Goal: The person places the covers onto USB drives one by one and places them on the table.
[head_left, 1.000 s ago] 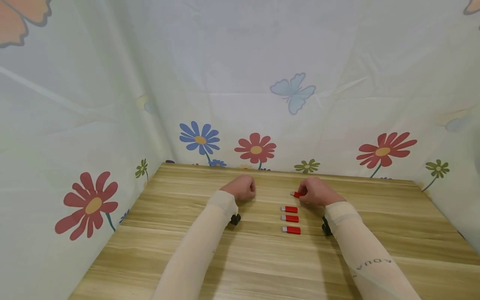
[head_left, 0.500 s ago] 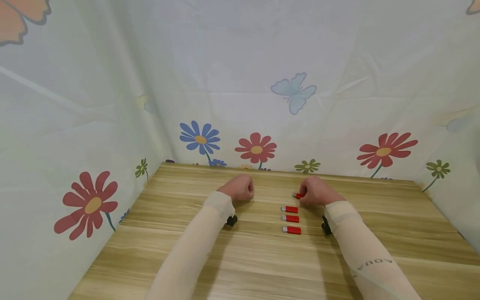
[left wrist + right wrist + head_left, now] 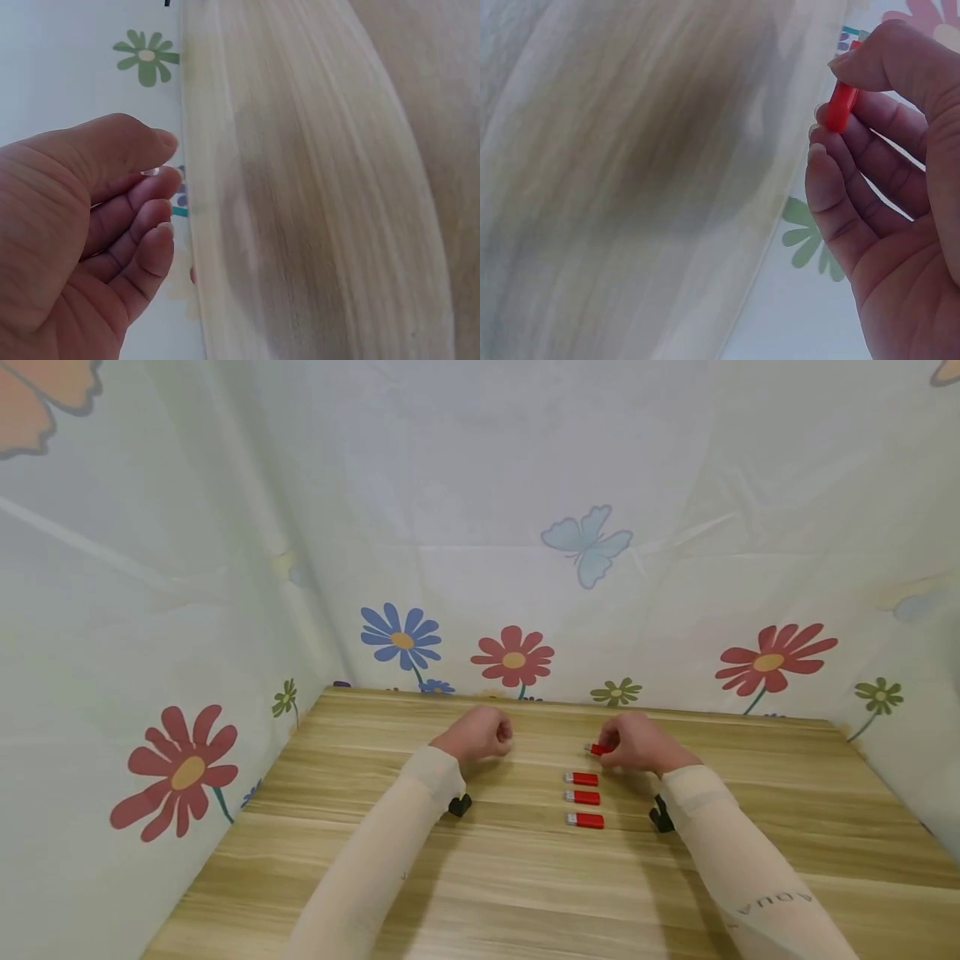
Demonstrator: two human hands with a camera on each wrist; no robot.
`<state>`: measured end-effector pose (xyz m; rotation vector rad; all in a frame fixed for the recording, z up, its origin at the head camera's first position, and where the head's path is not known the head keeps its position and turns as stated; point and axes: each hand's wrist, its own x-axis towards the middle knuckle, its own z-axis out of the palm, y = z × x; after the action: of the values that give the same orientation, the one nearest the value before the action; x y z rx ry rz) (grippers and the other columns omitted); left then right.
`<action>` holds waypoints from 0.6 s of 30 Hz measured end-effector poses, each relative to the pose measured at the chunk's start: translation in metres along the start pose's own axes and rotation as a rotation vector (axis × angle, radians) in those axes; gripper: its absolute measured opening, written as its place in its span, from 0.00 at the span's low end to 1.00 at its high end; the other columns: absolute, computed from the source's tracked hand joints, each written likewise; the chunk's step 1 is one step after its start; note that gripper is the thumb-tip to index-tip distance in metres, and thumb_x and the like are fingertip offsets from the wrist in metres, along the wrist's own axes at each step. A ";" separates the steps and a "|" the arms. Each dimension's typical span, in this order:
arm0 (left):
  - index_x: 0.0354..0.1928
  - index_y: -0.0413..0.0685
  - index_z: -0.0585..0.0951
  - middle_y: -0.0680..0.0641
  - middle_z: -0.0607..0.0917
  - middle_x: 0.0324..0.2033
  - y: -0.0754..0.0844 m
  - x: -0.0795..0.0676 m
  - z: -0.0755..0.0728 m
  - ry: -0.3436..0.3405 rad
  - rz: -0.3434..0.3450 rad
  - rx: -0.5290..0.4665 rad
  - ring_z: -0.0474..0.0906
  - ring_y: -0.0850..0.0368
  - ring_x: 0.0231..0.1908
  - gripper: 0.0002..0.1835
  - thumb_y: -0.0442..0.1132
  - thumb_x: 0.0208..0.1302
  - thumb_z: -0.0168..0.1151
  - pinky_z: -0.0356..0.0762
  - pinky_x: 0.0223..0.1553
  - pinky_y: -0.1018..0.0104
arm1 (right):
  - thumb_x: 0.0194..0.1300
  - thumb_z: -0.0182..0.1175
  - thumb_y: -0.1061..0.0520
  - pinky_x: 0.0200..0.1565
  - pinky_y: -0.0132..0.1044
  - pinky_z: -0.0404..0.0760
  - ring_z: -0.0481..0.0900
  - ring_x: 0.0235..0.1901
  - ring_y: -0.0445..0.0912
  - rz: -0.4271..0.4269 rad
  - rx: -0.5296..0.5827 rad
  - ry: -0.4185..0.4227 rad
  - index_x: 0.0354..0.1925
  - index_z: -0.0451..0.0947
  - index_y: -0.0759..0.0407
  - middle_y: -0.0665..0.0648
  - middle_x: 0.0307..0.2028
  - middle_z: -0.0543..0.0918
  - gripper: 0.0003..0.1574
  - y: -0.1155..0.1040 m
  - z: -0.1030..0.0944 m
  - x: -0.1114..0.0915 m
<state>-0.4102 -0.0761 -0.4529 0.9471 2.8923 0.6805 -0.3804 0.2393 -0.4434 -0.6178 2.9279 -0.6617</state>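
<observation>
My right hand (image 3: 637, 743) pinches a red USB stick (image 3: 841, 109) between thumb and fingers, over the back part of the table. In the head view the held stick's metal plug points left, and its other end is hidden by the fingers. Nearer to me lie three more red USB sticks in a column: the top one (image 3: 583, 779), the middle one (image 3: 585, 797) and the front one (image 3: 588, 821), all with plugs to the left. My left hand (image 3: 478, 734) hovers to the left of them, fingers loosely curled, thumb near the index fingertip, holding nothing.
The wood-grain table (image 3: 495, 877) ends at the back against a white curtain (image 3: 450, 527) printed with flowers and a butterfly. More of this curtain rises along the left and right sides. Each wrist carries a small black camera mount (image 3: 460, 805).
The right hand keeps its pinch on the USB stick and has shifted only slightly, its forearm a little to the right. The left hand's fingers have loosened slightly. The three sticks stay put.
</observation>
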 end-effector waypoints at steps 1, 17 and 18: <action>0.28 0.53 0.82 0.55 0.78 0.25 0.002 0.000 0.000 0.005 0.005 -0.003 0.72 0.60 0.28 0.06 0.37 0.63 0.67 0.73 0.35 0.69 | 0.57 0.73 0.58 0.37 0.37 0.81 0.78 0.30 0.45 -0.007 0.013 0.004 0.32 0.86 0.54 0.51 0.31 0.85 0.04 -0.001 -0.001 -0.002; 0.39 0.52 0.86 0.56 0.85 0.32 0.032 -0.021 -0.001 0.033 0.016 -0.222 0.80 0.62 0.34 0.05 0.41 0.63 0.73 0.80 0.40 0.72 | 0.59 0.74 0.59 0.38 0.35 0.83 0.80 0.32 0.43 -0.154 0.124 0.028 0.37 0.88 0.52 0.47 0.33 0.88 0.07 -0.030 -0.013 -0.027; 0.39 0.52 0.86 0.56 0.85 0.32 0.032 -0.023 -0.002 0.032 0.023 -0.225 0.80 0.62 0.34 0.05 0.42 0.63 0.73 0.80 0.40 0.72 | 0.59 0.74 0.59 0.37 0.35 0.83 0.80 0.32 0.43 -0.171 0.125 0.035 0.37 0.89 0.51 0.47 0.33 0.88 0.07 -0.032 -0.012 -0.029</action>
<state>-0.3738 -0.0663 -0.4406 0.9497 2.7576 1.0061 -0.3437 0.2292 -0.4187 -0.8572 2.8595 -0.8738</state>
